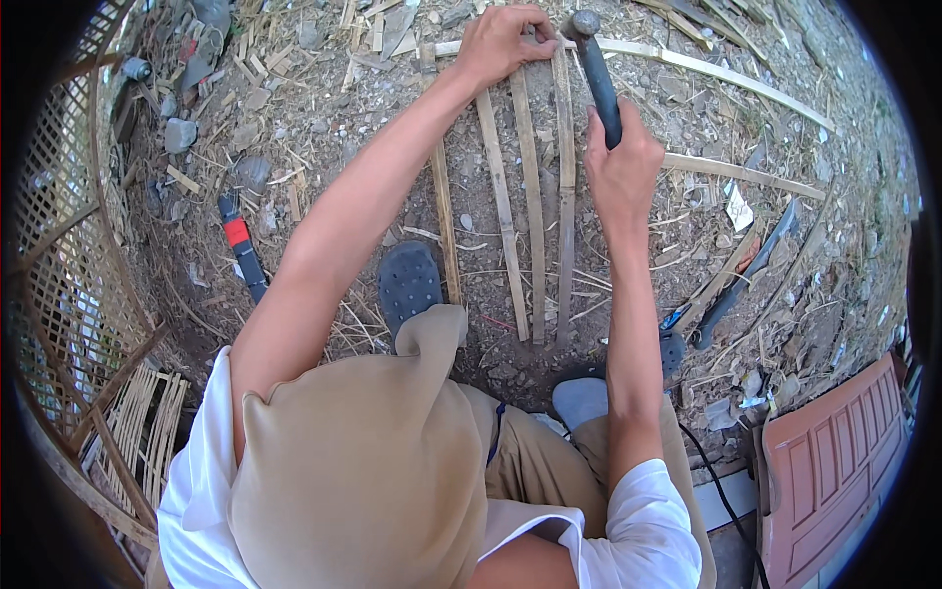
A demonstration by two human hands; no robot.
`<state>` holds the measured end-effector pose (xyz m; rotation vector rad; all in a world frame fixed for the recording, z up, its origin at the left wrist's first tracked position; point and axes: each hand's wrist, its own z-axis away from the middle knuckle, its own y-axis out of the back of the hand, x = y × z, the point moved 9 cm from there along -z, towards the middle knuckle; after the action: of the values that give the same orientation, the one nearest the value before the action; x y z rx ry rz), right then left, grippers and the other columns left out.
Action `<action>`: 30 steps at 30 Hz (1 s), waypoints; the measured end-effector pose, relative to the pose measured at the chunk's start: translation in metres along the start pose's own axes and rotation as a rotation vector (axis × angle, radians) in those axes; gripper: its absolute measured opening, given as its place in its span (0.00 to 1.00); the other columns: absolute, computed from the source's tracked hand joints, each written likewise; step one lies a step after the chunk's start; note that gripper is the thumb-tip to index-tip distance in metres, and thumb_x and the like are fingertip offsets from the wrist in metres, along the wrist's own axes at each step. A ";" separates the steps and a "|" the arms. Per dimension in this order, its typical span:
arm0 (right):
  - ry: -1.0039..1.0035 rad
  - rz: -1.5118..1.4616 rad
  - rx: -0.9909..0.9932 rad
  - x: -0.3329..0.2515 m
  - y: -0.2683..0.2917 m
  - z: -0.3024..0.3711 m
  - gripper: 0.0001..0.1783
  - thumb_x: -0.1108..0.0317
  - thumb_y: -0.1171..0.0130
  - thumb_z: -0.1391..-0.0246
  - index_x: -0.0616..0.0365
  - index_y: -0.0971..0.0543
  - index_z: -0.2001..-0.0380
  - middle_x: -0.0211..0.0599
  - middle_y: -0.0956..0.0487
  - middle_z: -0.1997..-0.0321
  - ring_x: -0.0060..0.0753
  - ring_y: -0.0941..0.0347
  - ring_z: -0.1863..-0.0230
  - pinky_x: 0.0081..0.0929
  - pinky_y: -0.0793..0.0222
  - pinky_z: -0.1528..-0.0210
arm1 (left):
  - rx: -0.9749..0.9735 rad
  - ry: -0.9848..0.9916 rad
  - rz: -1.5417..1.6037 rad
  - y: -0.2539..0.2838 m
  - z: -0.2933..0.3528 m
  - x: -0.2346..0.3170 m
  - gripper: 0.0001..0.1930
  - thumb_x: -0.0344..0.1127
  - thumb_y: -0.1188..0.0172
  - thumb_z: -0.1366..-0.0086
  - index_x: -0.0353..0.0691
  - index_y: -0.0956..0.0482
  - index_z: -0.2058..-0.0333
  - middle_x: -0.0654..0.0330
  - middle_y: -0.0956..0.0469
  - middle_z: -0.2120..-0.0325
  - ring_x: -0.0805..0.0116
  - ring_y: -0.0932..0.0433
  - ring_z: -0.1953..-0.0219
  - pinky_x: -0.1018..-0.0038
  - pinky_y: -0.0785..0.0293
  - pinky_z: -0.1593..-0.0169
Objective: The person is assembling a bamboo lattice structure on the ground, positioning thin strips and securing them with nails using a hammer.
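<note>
At the top middle, my left hand point(500, 44) is closed in a pinch over a pale cross slat point(726, 74). Its fingertips meet at the upper end of an upright wooden slat point(566, 187); whatever is between them is too small to make out. My right hand point(626, 162) grips a hammer point(601, 88) by its dark handle, the metal head raised just right of my left fingertips. More narrow slats, including a middle one point(533, 206), one left of it point(502, 216) and a leftmost one point(446, 221), run from the cross slat toward me.
A dark tool with a red band point(236, 232) lies on the left, and a long dark-handled tool point(748, 275) on the right. Woven lattice point(59, 216) stands at the left edge. A reddish-brown panel point(834, 471) and black cable point(721, 481) are lower right. Wood scraps and stones litter the dirt.
</note>
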<state>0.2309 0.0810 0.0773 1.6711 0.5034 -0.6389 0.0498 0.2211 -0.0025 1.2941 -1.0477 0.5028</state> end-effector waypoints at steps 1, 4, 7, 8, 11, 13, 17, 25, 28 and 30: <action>-0.004 -0.010 0.015 -0.003 0.002 0.002 0.12 0.68 0.31 0.31 0.68 0.19 0.54 0.60 0.17 0.73 0.67 0.15 0.70 0.56 0.24 0.67 | 0.023 -0.043 -0.053 0.001 0.000 0.002 0.10 0.39 0.22 0.36 0.45 0.07 0.58 0.60 0.10 0.66 0.61 0.12 0.63 0.63 0.18 0.56; -0.197 -0.100 0.004 0.015 -0.010 0.012 0.15 0.65 0.28 0.32 0.67 0.19 0.56 0.58 0.18 0.76 0.64 0.16 0.73 0.55 0.25 0.68 | 0.089 -0.143 -0.179 0.003 -0.003 0.009 0.11 0.41 0.21 0.36 0.43 0.08 0.60 0.63 0.12 0.67 0.62 0.16 0.67 0.64 0.19 0.59; -0.289 -0.077 -0.077 0.030 -0.025 0.023 0.19 0.62 0.24 0.35 0.66 0.20 0.56 0.55 0.20 0.78 0.61 0.18 0.75 0.53 0.27 0.69 | 0.122 -0.128 -0.219 0.001 0.000 0.010 0.12 0.43 0.20 0.38 0.43 0.09 0.61 0.62 0.11 0.66 0.61 0.14 0.63 0.61 0.18 0.56; -0.298 -0.073 -0.066 0.038 -0.029 0.028 0.20 0.61 0.23 0.36 0.66 0.20 0.56 0.54 0.20 0.78 0.60 0.19 0.76 0.53 0.27 0.69 | 0.121 -0.096 -0.223 -0.001 0.001 0.008 0.13 0.43 0.20 0.38 0.43 0.09 0.61 0.61 0.11 0.65 0.60 0.13 0.61 0.60 0.18 0.55; -0.329 -0.067 -0.048 0.057 -0.035 0.033 0.23 0.60 0.20 0.38 0.66 0.22 0.56 0.52 0.21 0.79 0.59 0.20 0.77 0.52 0.27 0.69 | 0.130 -0.108 -0.288 -0.004 0.003 0.021 0.16 0.45 0.18 0.39 0.42 0.11 0.61 0.61 0.11 0.62 0.58 0.12 0.56 0.59 0.18 0.52; -0.369 -0.069 -0.068 0.059 -0.038 0.035 0.23 0.60 0.20 0.38 0.66 0.22 0.56 0.52 0.20 0.79 0.60 0.20 0.76 0.52 0.27 0.69 | 0.151 -0.114 -0.275 -0.006 0.007 0.020 0.20 0.46 0.17 0.41 0.40 0.14 0.60 0.59 0.13 0.60 0.52 0.13 0.55 0.58 0.19 0.51; -0.340 -0.046 -0.074 0.056 -0.038 0.035 0.23 0.60 0.21 0.37 0.66 0.22 0.57 0.56 0.19 0.77 0.65 0.18 0.73 0.54 0.27 0.67 | 0.170 0.061 -0.264 -0.011 0.006 0.003 0.24 0.45 0.14 0.44 0.38 0.16 0.57 0.55 0.15 0.59 0.51 0.15 0.55 0.57 0.20 0.50; -0.305 -0.027 -0.263 0.078 -0.003 -0.009 0.19 0.61 0.28 0.35 0.71 0.18 0.62 0.63 0.17 0.74 0.69 0.15 0.66 0.58 0.23 0.57 | -0.152 0.155 -0.400 -0.027 -0.044 -0.030 0.29 0.50 0.12 0.48 0.37 0.16 0.57 0.53 0.14 0.63 0.52 0.15 0.57 0.57 0.19 0.51; -0.240 0.112 -0.418 0.086 0.046 -0.035 0.20 0.59 0.29 0.35 0.72 0.16 0.62 0.63 0.16 0.72 0.67 0.14 0.65 0.57 0.22 0.56 | -0.255 0.157 -0.377 -0.036 -0.053 -0.041 0.29 0.50 0.12 0.48 0.37 0.16 0.57 0.53 0.14 0.64 0.54 0.15 0.59 0.59 0.19 0.53; -0.143 0.247 -0.498 0.094 0.082 -0.041 0.18 0.60 0.29 0.33 0.70 0.16 0.62 0.55 0.16 0.72 0.53 0.17 0.69 0.49 0.25 0.61 | -0.264 0.150 -0.373 -0.035 -0.054 -0.038 0.29 0.50 0.12 0.47 0.38 0.16 0.57 0.54 0.15 0.65 0.55 0.15 0.60 0.60 0.19 0.54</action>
<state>0.3607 0.1045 0.0820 1.1814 0.3127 -0.4050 0.0791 0.2719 -0.0492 1.1608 -0.6994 0.1672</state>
